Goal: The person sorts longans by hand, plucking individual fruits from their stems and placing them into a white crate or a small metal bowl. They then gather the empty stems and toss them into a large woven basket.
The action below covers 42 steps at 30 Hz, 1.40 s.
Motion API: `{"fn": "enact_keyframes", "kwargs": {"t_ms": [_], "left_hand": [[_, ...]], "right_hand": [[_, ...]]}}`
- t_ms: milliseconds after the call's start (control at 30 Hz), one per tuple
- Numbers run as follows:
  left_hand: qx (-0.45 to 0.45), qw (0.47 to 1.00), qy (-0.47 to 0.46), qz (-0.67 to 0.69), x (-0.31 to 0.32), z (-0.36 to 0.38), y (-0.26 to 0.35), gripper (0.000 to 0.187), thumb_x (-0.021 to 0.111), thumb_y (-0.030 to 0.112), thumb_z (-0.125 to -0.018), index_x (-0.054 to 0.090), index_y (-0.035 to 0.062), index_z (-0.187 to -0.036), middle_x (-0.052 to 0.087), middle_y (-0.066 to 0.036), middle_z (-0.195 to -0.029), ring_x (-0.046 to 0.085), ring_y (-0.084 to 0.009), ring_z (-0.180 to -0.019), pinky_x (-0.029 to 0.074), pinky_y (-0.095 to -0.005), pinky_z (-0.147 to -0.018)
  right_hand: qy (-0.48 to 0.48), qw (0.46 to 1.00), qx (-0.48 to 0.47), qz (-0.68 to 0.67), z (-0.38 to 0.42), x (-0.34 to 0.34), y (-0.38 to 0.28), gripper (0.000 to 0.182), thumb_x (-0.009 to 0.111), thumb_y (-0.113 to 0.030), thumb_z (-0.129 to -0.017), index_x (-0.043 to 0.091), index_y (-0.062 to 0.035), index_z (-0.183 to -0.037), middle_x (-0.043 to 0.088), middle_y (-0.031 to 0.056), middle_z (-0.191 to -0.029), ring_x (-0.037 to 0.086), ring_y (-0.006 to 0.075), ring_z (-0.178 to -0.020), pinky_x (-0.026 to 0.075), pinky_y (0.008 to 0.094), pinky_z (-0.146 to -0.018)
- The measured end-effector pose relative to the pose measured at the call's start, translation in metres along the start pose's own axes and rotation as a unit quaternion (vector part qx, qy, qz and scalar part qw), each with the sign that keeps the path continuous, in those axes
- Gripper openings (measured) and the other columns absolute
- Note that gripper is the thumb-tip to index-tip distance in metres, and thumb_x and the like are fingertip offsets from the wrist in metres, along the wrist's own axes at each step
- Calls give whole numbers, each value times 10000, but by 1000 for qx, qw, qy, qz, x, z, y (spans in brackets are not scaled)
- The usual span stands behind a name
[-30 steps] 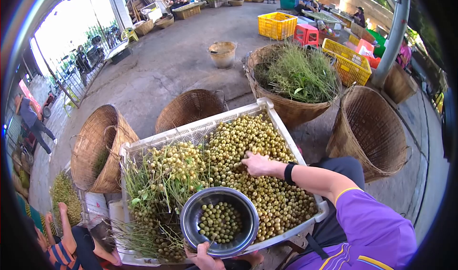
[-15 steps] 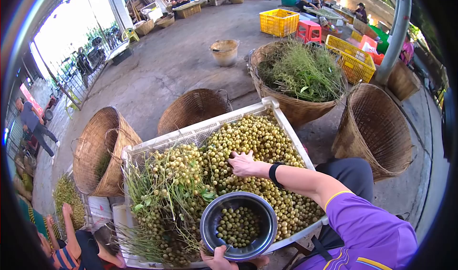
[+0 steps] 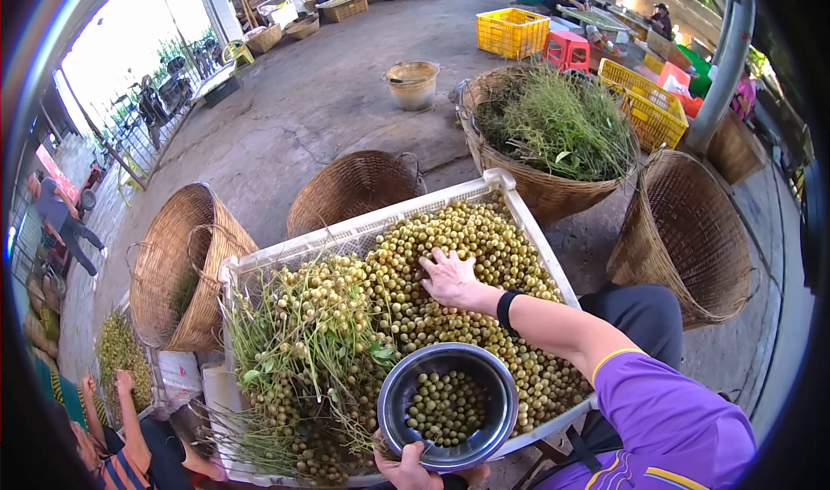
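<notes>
A white slatted crate (image 3: 372, 226) in front of me is heaped with small yellow-green round fruits (image 3: 475, 248); fruit still on leafy stems (image 3: 298, 343) fills its left side. My right hand (image 3: 450, 278), with a black band at the wrist, lies palm down on the loose fruit, fingers spread. My left hand (image 3: 415, 471) grips the near rim of a steel bowl (image 3: 448, 405) that holds a shallow layer of the same fruit, at the crate's near edge.
Empty woven baskets stand at the left (image 3: 181, 265), behind the crate (image 3: 350, 192) and at the right (image 3: 687, 235); another (image 3: 553, 140) holds green stems. A person (image 3: 121, 442) crouches at lower left. Yellow crates (image 3: 512, 32) and people are farther back.
My right hand has moved over the loose fruit, first leftward then slightly up and right. The bowl in my left hand has shifted right along the crate's near edge.
</notes>
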<state>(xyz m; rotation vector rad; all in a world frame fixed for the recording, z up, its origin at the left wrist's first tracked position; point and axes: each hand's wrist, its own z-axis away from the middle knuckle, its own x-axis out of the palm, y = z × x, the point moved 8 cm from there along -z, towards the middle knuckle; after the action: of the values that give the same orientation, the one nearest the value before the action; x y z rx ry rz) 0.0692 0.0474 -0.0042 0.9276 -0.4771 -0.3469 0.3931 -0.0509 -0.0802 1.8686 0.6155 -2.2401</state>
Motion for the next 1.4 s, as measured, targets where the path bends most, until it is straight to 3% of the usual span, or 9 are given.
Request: {"fn": "enact_keyframes", "kwargs": {"t_ms": [367,567,867,900,1000,1067,1233,1333,1400], "left_hand": [[-2,998,9,-67,-9,11,6,296,482,-73,-688,553,-2,-967,583,-53,-884,563,-173,-758,466,-284,-658],[13,999,28,-30,-14,25,45,217,484,-13,-706,553,3,-910,571,-55,-864,563,-175,-755,461,-293,-656],[2,998,29,-54,-18,26,37,221,499,-17,-705,558,6,-916,576,-53,-867,573,-181,-756,463,-289,-652],[-33,996,66,-41,-34,15,18,223,499,-36,-699,562,8,-909,581,-50,-865,573,-176,-753,462,-291,-649],[21,997,24,-68,-29,13,18,232,497,-49,-691,565,12,-904,584,-49,-860,573,-173,-744,462,-289,-643],[-27,997,59,-44,-26,14,16,222,497,-51,-687,569,16,-885,586,-48,-837,573,-172,-738,460,-290,-636],[0,993,56,-106,-30,6,16,122,490,8,-721,558,5,-822,577,-46,-793,554,-156,-698,436,-279,-616],[-23,993,76,-92,-35,2,13,101,478,31,-748,551,-9,-804,572,-52,-796,544,-172,-693,431,-287,-635],[47,985,43,-161,-35,-1,19,105,472,29,-749,549,-5,-812,566,-47,-804,543,-167,-709,428,-281,-645]], "right_hand": [[-81,996,24,5,36,-15,56,464,517,-372,-854,445,-152,-1256,469,130,-1172,475,319,-1090,407,602,-811],[-88,989,-115,-6,79,-36,39,571,573,-299,-821,381,-194,-1348,188,304,-1400,539,398,-1053,459,408,-882],[-37,989,-133,-43,28,-42,-8,577,580,-236,-797,394,-198,-1341,153,293,-1417,607,341,-929,501,400,-789],[-9,990,-132,-44,18,-34,-11,558,567,-221,-798,407,-202,-1332,157,267,-1428,620,320,-889,508,397,-761],[70,984,-162,-12,7,-28,-28,534,532,-161,-786,436,-196,-1311,283,180,-1400,441,341,-1146,404,503,-883],[52,981,-180,-42,-4,-15,-33,519,520,-138,-781,452,-182,-1294,347,162,-1350,336,344,-1218,341,556,-906],[99,977,-174,-70,-18,-6,-31,373,533,-173,-811,513,-141,-1183,497,112,-1137,433,269,-1096,377,517,-845],[55,984,-166,-40,-18,-9,-24,222,543,-204,-824,543,-65,-997,554,121,-996,493,271,-996,431,448,-807],[-2,992,-123,-17,-15,-11,-9,196,532,-170,-824,554,-44,-972,556,134,-992,512,280,-965,465,428,-794]]}}
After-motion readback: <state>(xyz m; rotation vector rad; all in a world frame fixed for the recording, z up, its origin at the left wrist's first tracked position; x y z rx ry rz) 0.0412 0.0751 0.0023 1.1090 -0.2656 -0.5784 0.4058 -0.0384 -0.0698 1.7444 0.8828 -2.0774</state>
